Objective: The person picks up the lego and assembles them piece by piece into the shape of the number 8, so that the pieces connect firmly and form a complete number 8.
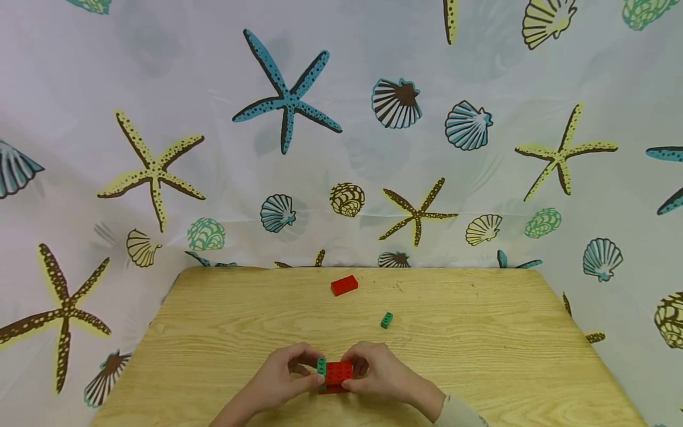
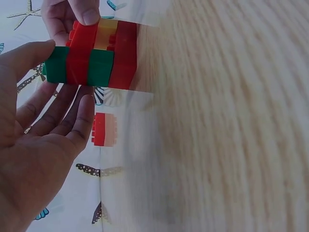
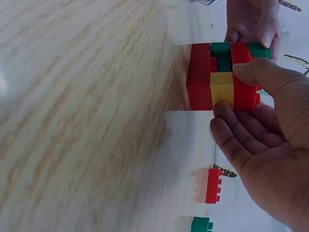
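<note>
Left hand (image 1: 281, 375) pinches the upper green brick (image 1: 321, 366); right hand (image 1: 381, 372) grips the block stack (image 1: 338, 373) beside it, likely light, rigid, best held by its sides.

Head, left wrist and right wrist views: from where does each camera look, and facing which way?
Head: on the head, facing forward and down at the light wood-grain table; bare left hand and bare right hand show.
Left wrist: on that wrist, facing the stacked red, green and yellow plastic bricks; left hand near, right hand beyond.
Right wrist: on that wrist, facing the bricks from the other side; right hand near, left hand beyond.
The wrist views share the bricks, both hands and a loose red rectangular plastic brick.
</note>
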Demonstrator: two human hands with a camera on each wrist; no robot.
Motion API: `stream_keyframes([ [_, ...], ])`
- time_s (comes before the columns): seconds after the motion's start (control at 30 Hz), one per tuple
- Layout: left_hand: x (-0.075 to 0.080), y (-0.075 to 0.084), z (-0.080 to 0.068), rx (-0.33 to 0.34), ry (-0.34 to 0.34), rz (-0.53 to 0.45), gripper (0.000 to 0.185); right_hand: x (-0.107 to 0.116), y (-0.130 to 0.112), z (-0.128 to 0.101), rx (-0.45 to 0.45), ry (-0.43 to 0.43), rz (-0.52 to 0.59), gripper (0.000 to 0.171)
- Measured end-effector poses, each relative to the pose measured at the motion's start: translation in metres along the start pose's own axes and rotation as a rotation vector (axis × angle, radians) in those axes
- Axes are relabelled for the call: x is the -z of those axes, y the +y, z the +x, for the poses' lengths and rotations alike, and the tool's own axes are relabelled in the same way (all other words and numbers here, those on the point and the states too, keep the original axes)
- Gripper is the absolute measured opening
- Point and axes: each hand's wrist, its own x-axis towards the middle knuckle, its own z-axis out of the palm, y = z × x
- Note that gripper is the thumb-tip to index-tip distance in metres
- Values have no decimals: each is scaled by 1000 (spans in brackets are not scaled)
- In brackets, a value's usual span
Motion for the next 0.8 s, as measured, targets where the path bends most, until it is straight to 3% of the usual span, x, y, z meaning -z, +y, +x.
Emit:
stream_keyframes([
  [0.2,-2,-1,-1,-8,11,-46,39,0,0,0,-1,1,9,23],
  [0.47,-6,-2,-1,7,34,-21,38,2,1,-2,-21,-13,17,29],
  [0.63,-8,-1,-2,19,51,-15,38,14,3,-6,-7,-5,57,37],
  [0.8,-9,-3,-1,22,57,-30,38,30,9,-11,-2,60,79,40],
])
